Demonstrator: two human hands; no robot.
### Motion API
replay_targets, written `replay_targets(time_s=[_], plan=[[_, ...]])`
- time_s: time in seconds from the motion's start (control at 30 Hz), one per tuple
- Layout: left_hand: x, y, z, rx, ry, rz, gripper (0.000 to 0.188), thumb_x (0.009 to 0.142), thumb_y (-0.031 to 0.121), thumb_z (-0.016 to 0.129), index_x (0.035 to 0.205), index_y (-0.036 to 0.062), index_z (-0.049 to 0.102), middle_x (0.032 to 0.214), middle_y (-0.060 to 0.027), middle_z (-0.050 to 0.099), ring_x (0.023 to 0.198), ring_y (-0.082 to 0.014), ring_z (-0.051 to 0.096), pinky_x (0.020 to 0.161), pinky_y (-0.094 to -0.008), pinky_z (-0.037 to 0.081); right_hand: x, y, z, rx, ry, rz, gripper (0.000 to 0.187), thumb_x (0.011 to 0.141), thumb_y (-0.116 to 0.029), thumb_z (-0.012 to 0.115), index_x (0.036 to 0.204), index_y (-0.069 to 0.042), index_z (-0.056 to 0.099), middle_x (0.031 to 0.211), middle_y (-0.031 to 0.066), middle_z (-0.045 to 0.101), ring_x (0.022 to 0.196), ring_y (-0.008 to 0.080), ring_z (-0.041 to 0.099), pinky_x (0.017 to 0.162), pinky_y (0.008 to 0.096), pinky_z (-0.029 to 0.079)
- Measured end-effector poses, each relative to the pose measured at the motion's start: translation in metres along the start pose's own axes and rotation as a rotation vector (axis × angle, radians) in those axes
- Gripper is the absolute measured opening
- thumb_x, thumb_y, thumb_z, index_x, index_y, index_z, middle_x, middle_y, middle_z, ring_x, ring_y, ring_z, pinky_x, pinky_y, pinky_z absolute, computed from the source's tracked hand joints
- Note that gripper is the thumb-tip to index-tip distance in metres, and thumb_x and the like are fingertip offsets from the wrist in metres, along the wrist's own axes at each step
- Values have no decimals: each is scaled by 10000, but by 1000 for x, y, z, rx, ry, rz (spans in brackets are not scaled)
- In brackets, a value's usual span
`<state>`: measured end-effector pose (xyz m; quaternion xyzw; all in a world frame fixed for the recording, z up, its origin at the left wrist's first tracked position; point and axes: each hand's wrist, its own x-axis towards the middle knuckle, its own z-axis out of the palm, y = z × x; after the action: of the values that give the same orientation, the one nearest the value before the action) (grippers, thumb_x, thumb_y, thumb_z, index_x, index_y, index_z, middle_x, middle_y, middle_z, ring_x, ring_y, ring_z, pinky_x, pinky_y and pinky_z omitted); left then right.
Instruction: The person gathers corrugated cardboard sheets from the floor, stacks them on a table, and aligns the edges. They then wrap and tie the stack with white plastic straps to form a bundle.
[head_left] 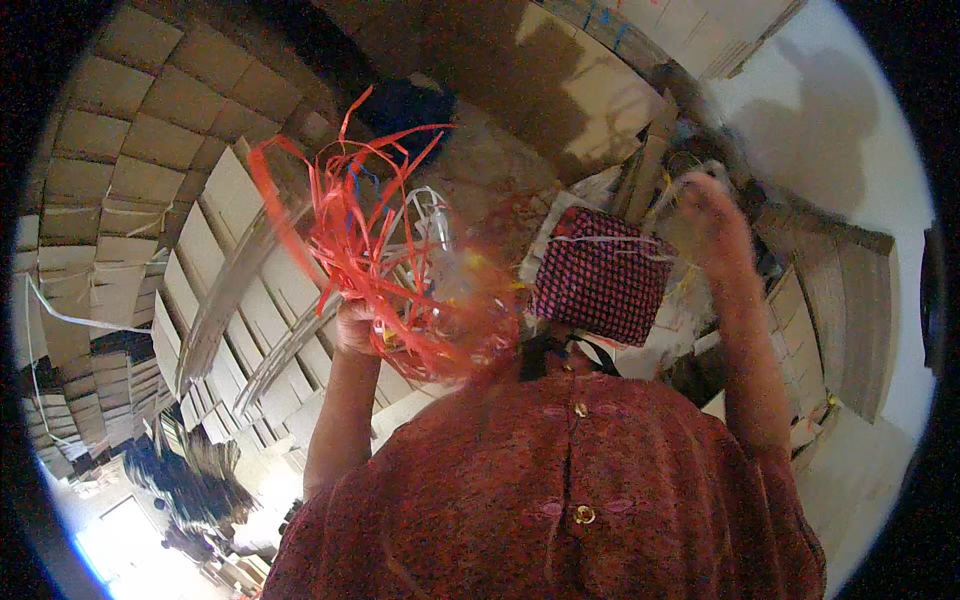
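Observation:
My left hand [358,325] is closed around a tangled bunch of red plastic strapping [350,230], whose loose ends splay upward. White strands [432,215] and a little blue and yellow are mixed into the bunch, and its right side is smeared by motion. My right hand [712,205] is raised on the other side, well apart from the bunch. It is blurred, so its fingers and anything in them cannot be made out. Between the two hands lies a dark cushion [600,285] with a red checked pattern, a thin white strap [605,241] across it.
Stacks of flat cardboard [130,150] rise on the left, with leaning cardboard sheets [245,290] beside my left arm. More cardboard [860,310] stands at the right against a pale wall [830,120]. A dark blue item [415,105] lies on the floor ahead.

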<state>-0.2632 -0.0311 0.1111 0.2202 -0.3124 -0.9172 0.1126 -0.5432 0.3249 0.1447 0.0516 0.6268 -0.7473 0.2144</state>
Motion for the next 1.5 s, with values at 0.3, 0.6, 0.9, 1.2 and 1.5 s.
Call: replay_targets(time_s=[0.3,0.6,0.9,1.2,1.5], plan=[[-6,-17,28,-273,-201,-65,663,571,13,723,1178,53,460,956,-92,586,773,-233,590,638,-315,516,19,63,176,-388,-786,6,273,769,-194,663,993,-39,642,885,47,641,810,121,581,683,253,461],[-10,-24,19,-215,-211,-139,428,622,48,693,1024,21,550,832,-106,607,703,-222,582,630,-343,496,7,93,204,-16,-866,238,139,749,-132,655,757,-4,600,762,69,579,741,151,567,666,297,456],[16,2,5,452,79,-282,515,668,-31,646,1153,14,478,1056,-74,581,962,-206,572,818,-331,480,23,-2,80,-477,2,-205,109,767,-142,623,779,-34,620,632,11,543,503,92,450,458,239,334],[76,-12,-27,783,197,-244,248,731,9,623,976,18,583,853,-61,630,730,-167,610,638,-278,506,-37,-63,-73,-646,406,-242,173,818,-187,550,682,-82,527,572,-19,453,427,57,345,397,218,257],[155,-34,-107,1319,-230,-124,271,754,77,627,986,-33,538,870,-96,611,738,-194,566,606,-325,462,-112,-70,-183,-637,763,-184,184,803,-198,569,645,-141,493,586,-37,436,438,62,326,406,219,227]])
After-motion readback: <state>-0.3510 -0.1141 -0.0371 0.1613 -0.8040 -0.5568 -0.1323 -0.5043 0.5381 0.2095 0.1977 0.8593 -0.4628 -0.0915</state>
